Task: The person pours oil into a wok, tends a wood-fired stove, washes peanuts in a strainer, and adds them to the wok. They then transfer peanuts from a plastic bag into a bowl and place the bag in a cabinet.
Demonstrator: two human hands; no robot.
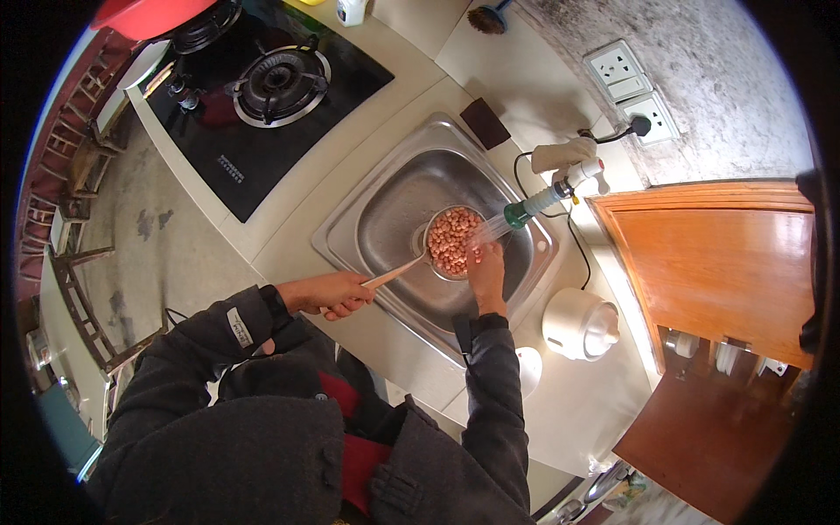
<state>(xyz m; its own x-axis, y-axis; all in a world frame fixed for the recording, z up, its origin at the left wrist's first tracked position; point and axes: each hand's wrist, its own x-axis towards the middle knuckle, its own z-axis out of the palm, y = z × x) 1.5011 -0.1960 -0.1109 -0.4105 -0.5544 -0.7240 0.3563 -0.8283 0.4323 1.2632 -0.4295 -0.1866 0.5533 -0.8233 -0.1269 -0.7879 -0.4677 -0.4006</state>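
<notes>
Peanuts (451, 241), pinkish and wet-looking, fill a small round metal strainer (430, 234) that sits low inside the steel sink (385, 210), near the middle of the basin. Water sprays onto them from the green-tipped tap (534, 205), which reaches over the sink's right rim from the wall side.

A light wooden handle (394, 273) runs from the strainer toward the person. The left hand (337, 293) is closed around the near end of this handle, over the sink's front edge, its grip firm with fingers curled under.

The right hand (486, 273) rests at the strainer's right edge, fingers pointing down into the peanuts and touching them just under the spray; its grip is loose and open, closed on nothing. Both forearms wear dark grey sleeves.

The sink is set into a pale worktop (289, 236). To the left lies a black gas hob (262, 96) with a round burner. A dark brown sponge pad (485, 122) lies just behind the sink. A white round cooker (579, 324) stands on the worktop to the right of the sink, near an orange-brown wooden cabinet (726, 262). Two wall sockets (634, 92) sit above the tap, one with a black plug in it.
</notes>
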